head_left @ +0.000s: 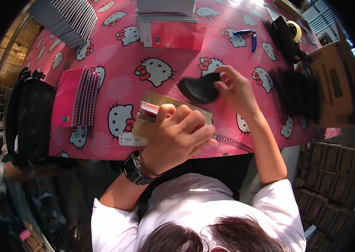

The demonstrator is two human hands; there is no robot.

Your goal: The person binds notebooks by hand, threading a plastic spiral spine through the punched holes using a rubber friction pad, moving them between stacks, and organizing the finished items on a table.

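My left hand (179, 136), with a black watch (135, 168) on its wrist, is curled over a gold-coloured flat piece (154, 98) near the table's front edge. Its fingers are closed on a small notebook (149, 108), of which only a red-and-white end shows. From beneath that hand a black spiral coil (232, 142) runs out to the right. My right hand (236, 88) pinches a black, curved, smooth object (200, 88) above the table; I cannot make out its kind. Beside my left wrist lies a white paper strip (132, 139) with handwriting.
Pink spiral notebooks (69, 97) are stacked at left. Farther back stand more notebook stacks (74, 19) and a pink-covered pile (179, 35). Blue-handled pliers (249, 33), a tape dispenser (288, 40), a heap of black coils (297, 92) and a cardboard box (337, 84) occupy the right.
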